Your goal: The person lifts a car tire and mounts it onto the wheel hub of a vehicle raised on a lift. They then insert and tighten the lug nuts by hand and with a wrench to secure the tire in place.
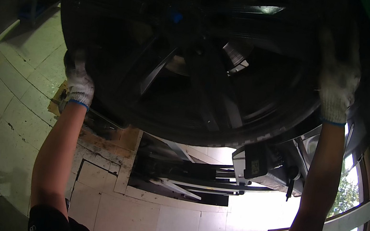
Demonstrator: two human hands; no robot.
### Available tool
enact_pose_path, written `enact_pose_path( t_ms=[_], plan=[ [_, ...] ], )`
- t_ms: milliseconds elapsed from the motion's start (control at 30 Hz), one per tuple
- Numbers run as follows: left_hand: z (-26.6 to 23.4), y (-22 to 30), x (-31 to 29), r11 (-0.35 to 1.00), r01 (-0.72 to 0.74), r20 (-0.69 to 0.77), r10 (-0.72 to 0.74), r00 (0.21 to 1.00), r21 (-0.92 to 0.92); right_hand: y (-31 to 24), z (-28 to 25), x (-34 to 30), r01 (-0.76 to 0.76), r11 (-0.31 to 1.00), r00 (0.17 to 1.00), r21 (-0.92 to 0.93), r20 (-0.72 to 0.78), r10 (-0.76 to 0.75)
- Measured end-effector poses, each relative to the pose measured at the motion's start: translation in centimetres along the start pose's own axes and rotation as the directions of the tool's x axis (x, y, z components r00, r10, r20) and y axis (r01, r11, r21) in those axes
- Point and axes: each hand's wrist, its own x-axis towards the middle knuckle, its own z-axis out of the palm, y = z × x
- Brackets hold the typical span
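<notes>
Black and bulky, the wheel could tip or drop if your two palms bear its weight unevenly, or if its rubber slips against your knit gloves; should it swing, your fingers could get pinched against whatever sits behind it, and a sideways jolt could scrape the shiny metal showing between its spokes; a lost hold could also send it down onto the pale floor; as for placement, it fills the upper middle, between your hands; your left hand rests against its lower-left edge, your right hand higher on its right side, well apart; shadow hides the fingers, so I cannot tell how closed either is.
</notes>
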Motion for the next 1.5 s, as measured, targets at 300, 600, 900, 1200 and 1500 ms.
enact_pose_path(
  t_ms=[300,600,900,1200,1500],
  plan=[
    [-0.4,1.0,-0.7,0.982,0.030,-0.056,-0.020,0.998,0.188,0.4,1.0,1.2,-0.114,0.979,0.993,0.167,0.022,0.112],
    [-0.8,3.9,2.0,0.984,-0.159,0.093,0.152,0.984,0.078,-3.5,-2.2,-2.1,-0.405,0.765,0.909,0.501,0.126,0.398],
    [0.0,4.4,0.7,0.980,-0.082,0.067,0.095,0.993,-0.180,-3.8,-2.6,-1.2,-0.390,0.746,0.914,0.539,0.127,0.385],
    [-0.4,2.7,-0.8,0.991,-0.037,0.086,0.048,0.995,-0.128,-3.2,-2.9,0.1,-0.378,0.769,0.922,0.515,0.132,0.365],
    [-0.1,4.5,0.3,0.986,-0.165,0.009,0.165,0.986,-0.002,-1.2,-2.5,-3.8,-0.140,0.984,0.990,0.112,0.030,0.138]
  ],
)
